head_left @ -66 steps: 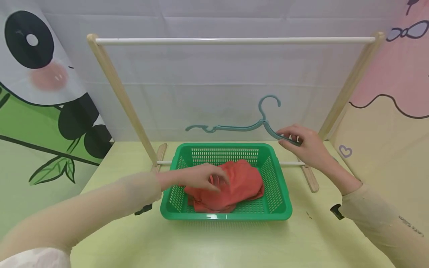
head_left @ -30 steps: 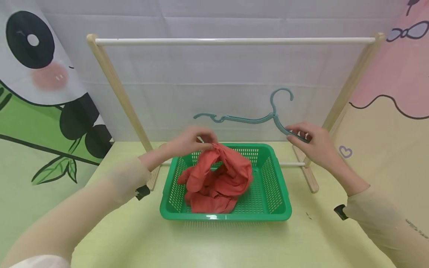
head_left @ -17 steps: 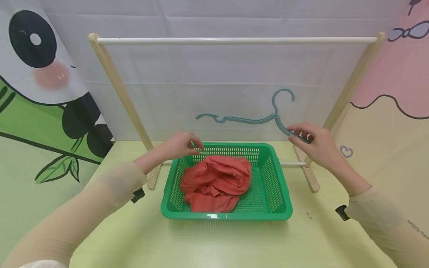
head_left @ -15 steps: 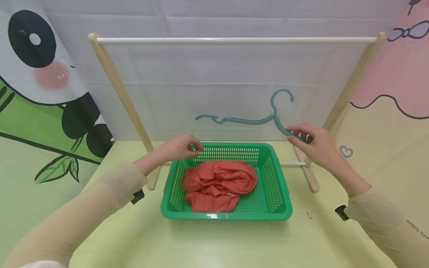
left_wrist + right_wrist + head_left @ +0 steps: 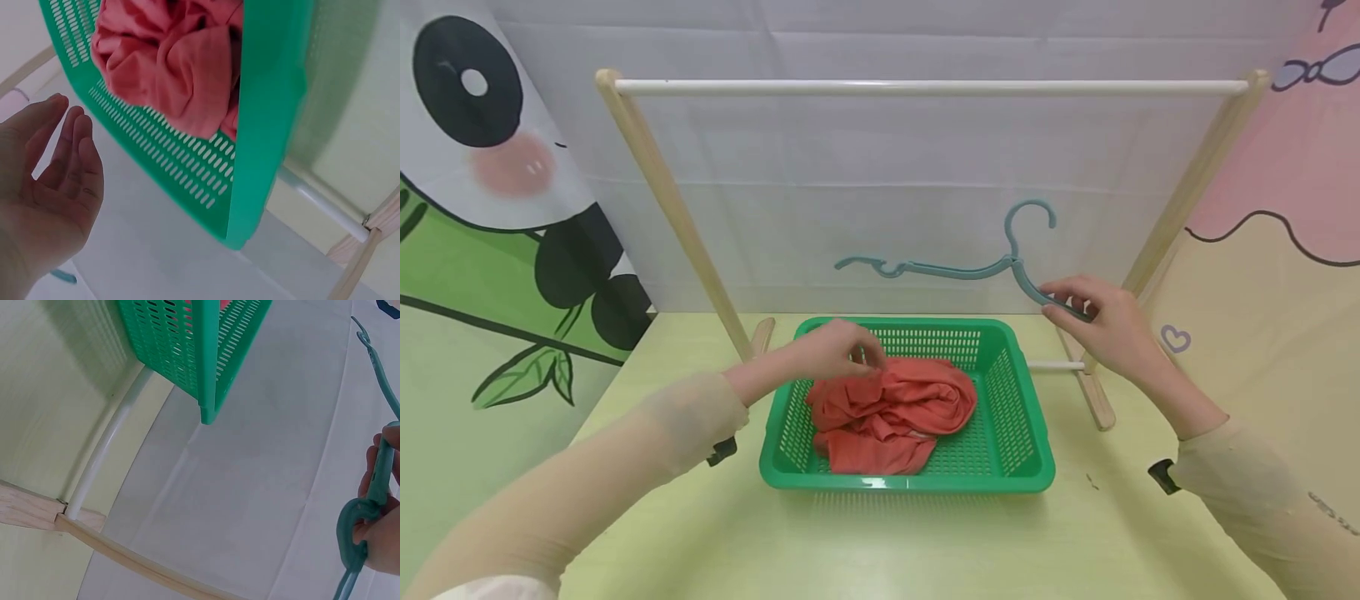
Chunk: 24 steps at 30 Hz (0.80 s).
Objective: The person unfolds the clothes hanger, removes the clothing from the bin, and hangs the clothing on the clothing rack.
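Observation:
A crumpled red cloth (image 5: 895, 408) lies inside a green plastic basket (image 5: 910, 483), bunched toward the basket's left side. Over its upper left part hovers my left hand (image 5: 838, 350), with nothing in its grasp. The left wrist view shows this hand (image 5: 59, 181) with loosely bent fingers, thumb apart from them, beside the basket's rim. My right hand (image 5: 1093, 317) grips one arm of a blue-green clothes hanger (image 5: 958, 272), held up behind the basket with its hook on top. In the right wrist view the hanger (image 5: 381, 472) runs between the thumb and fingers.
Behind the basket stands a clothes rack with a white top rail (image 5: 925, 88) and wooden posts (image 5: 677, 217). Its low white crossbar (image 5: 1052, 366) passes behind the basket. The table (image 5: 880, 542) is pale yellow-green, with a white cloth backdrop (image 5: 880, 158) behind it.
My left hand lifted the red cloth, let it drop back into the basket, and has since moved right and down over it. The right hand raised the hanger slightly rightward, then stayed nearly still.

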Motion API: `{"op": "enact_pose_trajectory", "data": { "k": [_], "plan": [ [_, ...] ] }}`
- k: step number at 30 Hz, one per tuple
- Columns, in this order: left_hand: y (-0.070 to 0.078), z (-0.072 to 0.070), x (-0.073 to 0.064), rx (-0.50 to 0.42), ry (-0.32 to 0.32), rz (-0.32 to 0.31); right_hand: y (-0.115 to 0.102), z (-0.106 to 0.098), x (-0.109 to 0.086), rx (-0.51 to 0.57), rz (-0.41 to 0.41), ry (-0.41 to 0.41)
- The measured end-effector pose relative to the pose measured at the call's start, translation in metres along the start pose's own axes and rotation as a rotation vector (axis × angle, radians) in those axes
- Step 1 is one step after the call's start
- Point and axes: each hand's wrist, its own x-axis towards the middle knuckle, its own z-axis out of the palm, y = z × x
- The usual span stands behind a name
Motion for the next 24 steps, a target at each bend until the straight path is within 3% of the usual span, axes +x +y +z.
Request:
{"op": "enact_pose_trajectory", "data": {
  "k": [8, 14, 19, 24],
  "plan": [
    [0.01, 0.028, 0.009, -0.076, -0.182, 0.017, 0.002, 0.006, -0.001, 0.019, -0.02, 0.012],
    [0.011, 0.047, 0.014, -0.04, -0.304, 0.043, 0.0, 0.007, -0.002, 0.035, -0.021, 0.006],
    [0.009, 0.058, 0.018, 0.015, -0.315, 0.011, -0.001, 0.006, -0.003, 0.037, -0.028, 0.001],
    [0.006, 0.059, 0.02, 0.053, -0.275, 0.047, -0.003, 0.006, -0.003, 0.037, -0.035, -0.004]
  ]
}}
